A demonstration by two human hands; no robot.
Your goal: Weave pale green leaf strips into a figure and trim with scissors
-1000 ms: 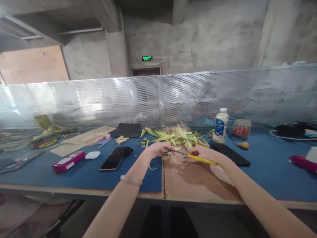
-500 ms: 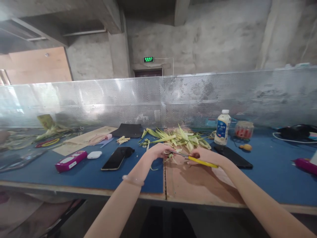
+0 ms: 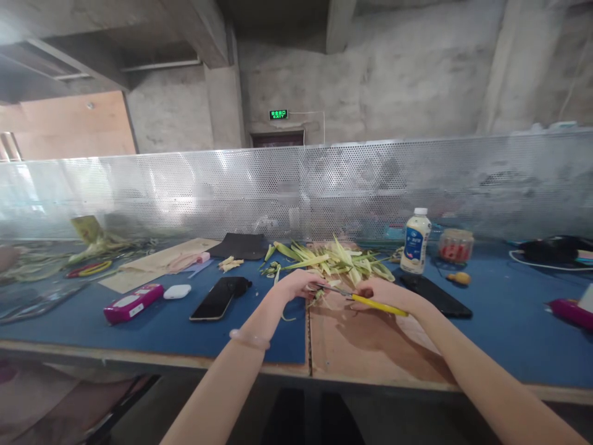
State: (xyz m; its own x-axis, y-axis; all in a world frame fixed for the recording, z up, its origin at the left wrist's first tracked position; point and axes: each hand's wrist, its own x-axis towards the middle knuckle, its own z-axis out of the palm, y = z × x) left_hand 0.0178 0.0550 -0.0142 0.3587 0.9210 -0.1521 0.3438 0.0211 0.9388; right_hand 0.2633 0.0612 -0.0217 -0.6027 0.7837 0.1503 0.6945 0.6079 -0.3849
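Scissors point(image 3: 382, 305) with yellow handles are in the right hand point(image 3: 382, 292), above the tan board point(image 3: 361, 352) set into a blue table point(image 3: 259, 340). A heap of pale green leaves point(image 3: 343, 259) crowds the space just beyond both hands; a labelled bottle point(image 3: 415, 244) stands to its right, a dark phone point(image 3: 215, 299) lies to the left, and a smaller white case point(image 3: 176, 291) farther left. The right fingers curl round the handles, hiding the grip. The left hand point(image 3: 300, 284) pinches thin strips point(image 3: 317, 296) beside the blade tips; whether blades touch them is unclear.
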